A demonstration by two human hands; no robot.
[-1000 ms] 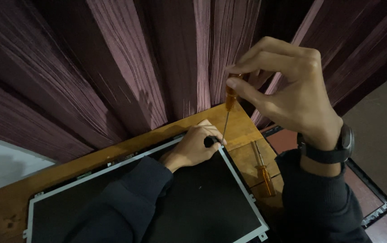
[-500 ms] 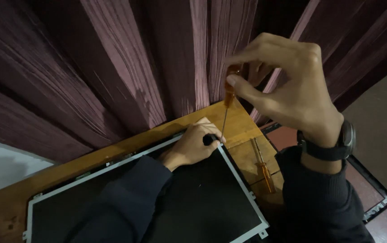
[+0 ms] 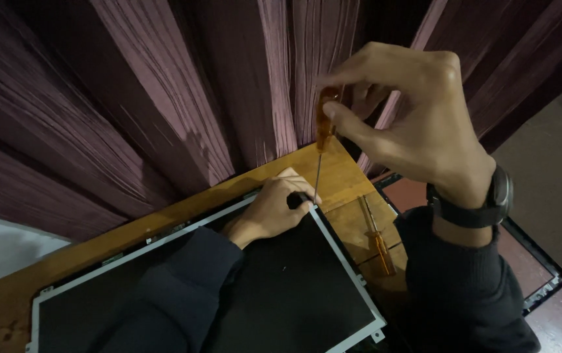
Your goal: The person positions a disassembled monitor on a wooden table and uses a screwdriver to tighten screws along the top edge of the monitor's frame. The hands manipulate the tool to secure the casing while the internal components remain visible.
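Right hand (image 3: 418,124) holds orange screwdriver (image 3: 323,131) over display panel (image 3: 294,287) corner

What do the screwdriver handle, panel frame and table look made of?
Screwdriver handle: translucent amber plastic, glossy; thin metal shaft. Held by the right hand.
Panel frame: pale matte metal, likely, with small mounting tabs.
Table: wood, warm orange finish, grain faintly visible.
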